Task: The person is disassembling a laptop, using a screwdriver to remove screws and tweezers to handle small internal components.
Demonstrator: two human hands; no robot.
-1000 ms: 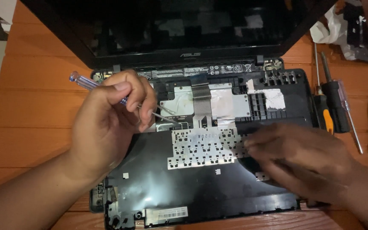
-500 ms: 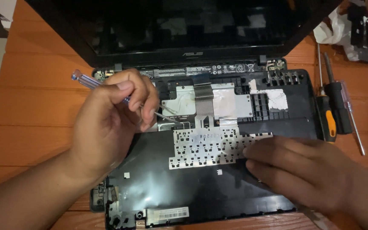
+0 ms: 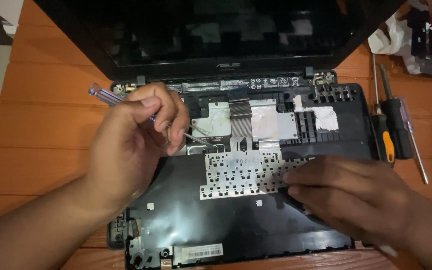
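Over opened laptop [image 3: 286, 235], left hand [image 3: 136, 145] gripping screwdriver [image 3: 107, 96].

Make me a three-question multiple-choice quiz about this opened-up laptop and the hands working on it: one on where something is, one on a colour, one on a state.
1. Where do the spare screwdrivers lie?
A. On the table, right of the laptop
B. On the screen
C. Under the left hand

2. What colour is the handle of the screwdriver in the left hand?
A. Solid red
C. Solid green
B. Clear with blue

3. How does the keyboard lie?
A. Keys up, fully seated
B. Flipped over, its pale back showing
C. Taken away to the table

Answers: 1 A, they rest on the orange table beside the laptop's right edge. 2 B, the handle end sticking out of the fist is see-through with blue. 3 B, the stamped metal back faces up, with the right hand resting on its right end.
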